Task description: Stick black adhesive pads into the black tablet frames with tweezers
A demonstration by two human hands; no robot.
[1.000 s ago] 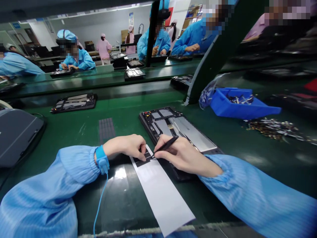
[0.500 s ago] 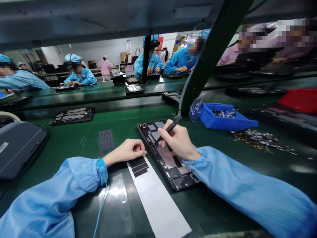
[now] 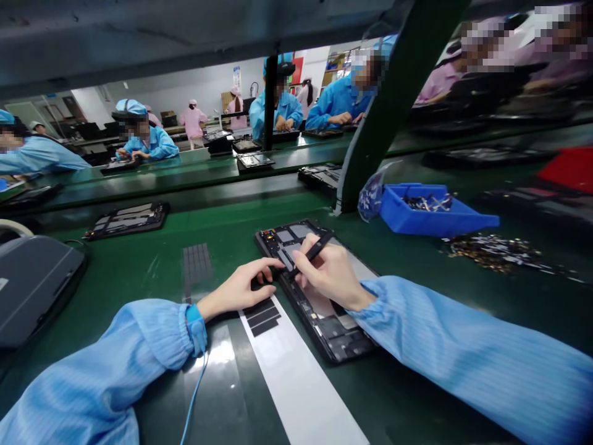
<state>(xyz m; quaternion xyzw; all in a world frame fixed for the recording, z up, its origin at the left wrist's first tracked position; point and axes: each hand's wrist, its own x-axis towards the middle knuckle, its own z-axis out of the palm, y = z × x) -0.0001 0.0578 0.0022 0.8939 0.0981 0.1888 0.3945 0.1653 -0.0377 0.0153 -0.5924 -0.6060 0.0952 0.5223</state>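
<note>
An opened tablet (image 3: 324,315) with its boards bare lies on the green bench in front of me. My right hand (image 3: 327,272) is closed round black tweezers (image 3: 312,252), whose tip touches the tablet's upper left part. My left hand (image 3: 245,285) rests beside the tablet's left edge, forefinger stretched toward the tweezer tip, other fingers curled; I cannot make out anything in it. Under that hand starts a long white backing strip (image 3: 301,377) with a few black stickers (image 3: 263,316) at its top. Both arms wear blue sleeves, and a blue wrist strap (image 3: 197,324) with a cord is on the left.
A blue bin (image 3: 430,213) of small parts stands at the right, with loose parts (image 3: 491,250) scattered beside it. A grey device (image 3: 32,284) lies at the left, another opened tablet (image 3: 125,219) behind. A dark slanted post (image 3: 384,117) rises behind. Several people in blue coats work at the far benches.
My right hand carried the tweezers from the sticker strip up to the tablet. My left hand left the strip's top and reached its forefinger toward the tablet's edge.
</note>
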